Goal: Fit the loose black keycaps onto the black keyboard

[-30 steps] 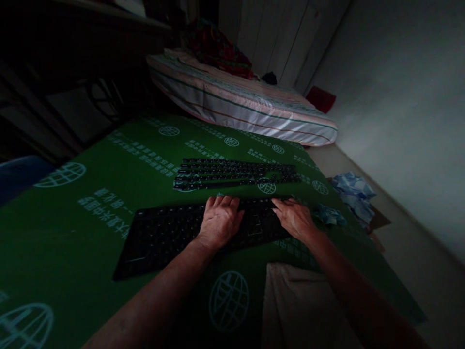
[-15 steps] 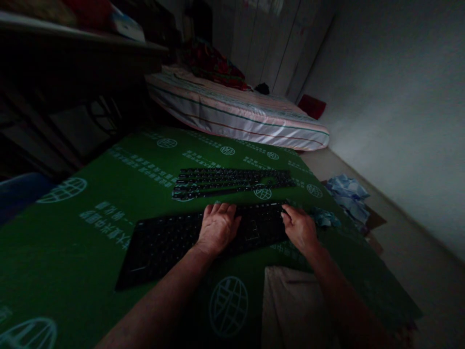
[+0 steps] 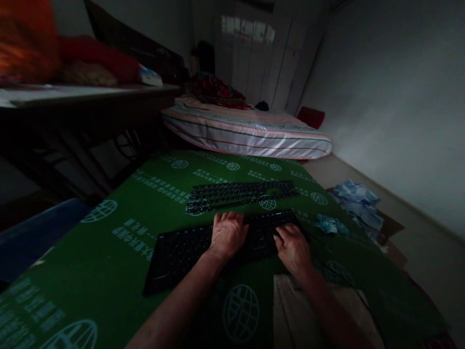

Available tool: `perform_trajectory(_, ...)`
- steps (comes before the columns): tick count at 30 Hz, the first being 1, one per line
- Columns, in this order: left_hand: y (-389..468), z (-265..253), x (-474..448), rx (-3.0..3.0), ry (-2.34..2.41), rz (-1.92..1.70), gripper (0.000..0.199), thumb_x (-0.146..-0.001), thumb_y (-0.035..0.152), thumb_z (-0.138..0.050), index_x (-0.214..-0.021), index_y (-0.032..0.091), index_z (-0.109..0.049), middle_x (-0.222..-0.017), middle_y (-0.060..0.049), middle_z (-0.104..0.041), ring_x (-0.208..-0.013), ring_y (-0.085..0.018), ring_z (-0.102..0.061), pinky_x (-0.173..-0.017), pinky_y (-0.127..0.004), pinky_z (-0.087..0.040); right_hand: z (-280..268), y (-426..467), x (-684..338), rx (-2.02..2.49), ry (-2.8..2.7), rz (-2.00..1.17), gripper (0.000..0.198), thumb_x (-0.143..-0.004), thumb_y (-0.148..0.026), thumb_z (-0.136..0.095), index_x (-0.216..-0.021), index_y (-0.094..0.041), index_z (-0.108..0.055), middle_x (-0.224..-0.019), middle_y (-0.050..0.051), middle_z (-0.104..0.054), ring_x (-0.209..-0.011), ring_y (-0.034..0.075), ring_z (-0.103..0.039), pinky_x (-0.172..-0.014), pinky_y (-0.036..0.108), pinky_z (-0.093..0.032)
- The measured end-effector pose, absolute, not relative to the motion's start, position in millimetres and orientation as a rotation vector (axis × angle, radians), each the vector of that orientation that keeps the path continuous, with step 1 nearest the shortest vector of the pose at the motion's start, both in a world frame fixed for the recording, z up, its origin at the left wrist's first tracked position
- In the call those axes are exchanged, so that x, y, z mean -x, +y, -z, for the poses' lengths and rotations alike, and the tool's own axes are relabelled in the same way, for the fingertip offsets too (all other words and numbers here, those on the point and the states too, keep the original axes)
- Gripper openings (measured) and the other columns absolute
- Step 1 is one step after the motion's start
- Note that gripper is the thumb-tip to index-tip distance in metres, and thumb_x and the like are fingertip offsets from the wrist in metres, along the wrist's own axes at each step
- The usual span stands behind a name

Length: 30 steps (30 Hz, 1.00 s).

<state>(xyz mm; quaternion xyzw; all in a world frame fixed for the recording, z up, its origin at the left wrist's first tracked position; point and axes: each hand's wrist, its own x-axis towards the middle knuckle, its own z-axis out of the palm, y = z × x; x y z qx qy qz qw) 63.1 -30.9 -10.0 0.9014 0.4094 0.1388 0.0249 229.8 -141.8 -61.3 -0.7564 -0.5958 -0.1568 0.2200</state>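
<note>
A black keyboard (image 3: 178, 252) lies aslant on the green table sheet, showing rows of small dark sockets on its left part. My left hand (image 3: 228, 235) rests across its middle, fingers bent over the far edge and thumb to the right, holding it. Over the keyboard's right part is my right hand (image 3: 293, 247), thumb and fingers drawn together close to the surface; anything small between them is hidden. Behind the keyboard, loose black keycaps (image 3: 240, 194) are laid out in several rows.
A beige cloth (image 3: 286, 305) lies under my right forearm, with a dark cable (image 3: 339, 271) near it. Crumpled blue-green wrapping (image 3: 330, 224) sits to the right. Beyond the green table (image 3: 119, 271) stand a striped bed (image 3: 247, 131) and, at left, a cluttered desk (image 3: 109, 94).
My right hand has moved from the keyboard's far right edge back towards me and slightly left over the keys area. My left hand stays on the keyboard. The camera view has tilted up.
</note>
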Motion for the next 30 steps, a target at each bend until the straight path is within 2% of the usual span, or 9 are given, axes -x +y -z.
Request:
perform_trajectory(7,-11,-13,-3,-2.749,1.25,-0.509,0.026,-0.084,0.034,-0.047,-0.101,0.02,-0.062,-0.103,-0.008,-0.068,-0.097,-0.023,-0.062,-0.092,-0.04,-0.043,60,-121,-224,2.128,-1.67,0.428,0.034,-0.087,-0.028,-0.048,-0.112,-0.009,-0.061,-0.112,0.017,-0.062,-0.112,0.028,-0.05,-0.094,0.042,-0.042)
perform_trajectory(10,2,-2,51,-2.693,1.359,-0.651,0.034,-0.085,0.039,-0.043,-0.105,0.019,-0.062,-0.106,-0.009,-0.068,-0.097,-0.024,-0.063,-0.088,-0.038,-0.048,62,-113,-224,2.139,-1.672,0.438,0.04,-0.089,-0.035,-0.047,-0.116,-0.008,-0.059,-0.119,0.019,-0.058,-0.116,0.03,-0.048,-0.093,0.043,-0.041)
perform_trajectory(16,3,25,136,-2.441,1.594,-0.79,0.04,-0.081,0.049,-0.044,-0.098,0.018,-0.065,-0.104,-0.011,-0.069,-0.096,-0.027,-0.065,-0.083,-0.038,-0.053,71,-108,-224,2.236,-1.664,0.507,0.05,-0.09,-0.046,-0.04,-0.117,-0.007,-0.058,-0.124,0.021,-0.056,-0.118,0.032,-0.046,-0.09,0.045,-0.041)
perform_trajectory(21,-8,33,148,-2.375,1.515,-0.828,0.04,-0.082,0.047,-0.047,-0.101,0.017,-0.064,-0.105,-0.009,-0.068,-0.097,-0.024,-0.065,-0.086,-0.035,-0.053,80,-110,-227,2.251,-1.703,0.566,0.054,-0.091,-0.047,-0.037,-0.114,-0.005,-0.061,-0.124,0.021,-0.055,-0.118,0.032,-0.046,-0.092,0.044,-0.04)
perform_trajectory(30,-16,34,141,-2.335,1.488,-0.852,0.029,-0.083,0.037,-0.049,-0.097,0.018,-0.066,-0.104,-0.008,-0.068,-0.098,-0.021,-0.064,-0.087,-0.035,-0.052,92,-113,-238,2.109,-1.753,0.641,0.059,-0.09,-0.053,-0.033,-0.11,-0.005,-0.062,-0.119,0.022,-0.057,-0.112,0.032,-0.051,-0.085,0.044,-0.045)
